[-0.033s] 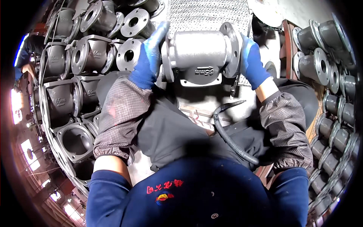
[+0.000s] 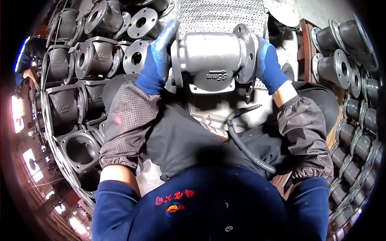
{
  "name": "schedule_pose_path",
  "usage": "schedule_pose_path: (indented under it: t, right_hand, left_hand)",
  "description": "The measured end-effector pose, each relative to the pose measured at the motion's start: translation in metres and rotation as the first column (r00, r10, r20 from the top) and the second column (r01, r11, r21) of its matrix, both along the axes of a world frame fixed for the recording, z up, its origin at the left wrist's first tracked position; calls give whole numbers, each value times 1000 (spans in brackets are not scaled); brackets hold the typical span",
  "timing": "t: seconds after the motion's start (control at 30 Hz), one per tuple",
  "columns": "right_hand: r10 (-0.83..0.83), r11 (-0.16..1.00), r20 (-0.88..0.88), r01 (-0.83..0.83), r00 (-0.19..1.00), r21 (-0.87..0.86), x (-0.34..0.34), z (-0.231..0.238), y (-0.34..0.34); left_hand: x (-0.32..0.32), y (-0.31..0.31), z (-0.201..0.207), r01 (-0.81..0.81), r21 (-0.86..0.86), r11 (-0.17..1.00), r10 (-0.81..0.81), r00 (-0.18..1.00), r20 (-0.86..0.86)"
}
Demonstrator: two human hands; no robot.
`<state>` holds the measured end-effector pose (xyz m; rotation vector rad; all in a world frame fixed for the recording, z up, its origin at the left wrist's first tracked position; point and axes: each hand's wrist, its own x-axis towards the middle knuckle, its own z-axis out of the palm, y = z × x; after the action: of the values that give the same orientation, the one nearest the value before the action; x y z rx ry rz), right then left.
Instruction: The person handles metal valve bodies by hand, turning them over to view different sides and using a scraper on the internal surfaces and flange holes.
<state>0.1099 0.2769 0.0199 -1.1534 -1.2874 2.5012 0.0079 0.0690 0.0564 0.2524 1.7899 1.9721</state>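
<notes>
A grey cast flanged valve body (image 2: 213, 52) lies crosswise before me, at the near end of a bumpy metal-looking surface (image 2: 221, 14). It has a round flange at each end, and a flat bolted-type flange faces me. My left hand (image 2: 161, 54), in a blue glove, is pressed against the left end flange. At the opposite end my right hand (image 2: 268, 64), gloved alike, grips the right flange. The fingertips of both hands are mostly hidden behind the flanges. The valve body is held level between the two palms.
Similar grey castings (image 2: 62, 102) are stacked close on my left. More flanged castings (image 2: 331, 70) stand in rows on my right, beside a rusty upright (image 2: 306, 52). A black corrugated hose (image 2: 247, 150) curves over my lap. At the far left edge another person's hand (image 2: 30, 74) shows.
The valve body has tilted very slightly, its left end a touch nearer to me. Both hands keep their hold on it.
</notes>
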Motion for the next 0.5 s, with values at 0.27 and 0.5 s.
schedule_pose_path:
  t: [0.27, 0.5]
  right_hand:
    - [531, 547, 96, -428, 842, 720, -7, -58, 45]
    - [155, 986, 7, -156, 988, 59, -28, -19, 3]
  left_hand:
    - [-27, -6, -25, 25, -369, 929, -323, 541, -777]
    - [-41, 10, -25, -1, 84, 996, -13, 988, 157]
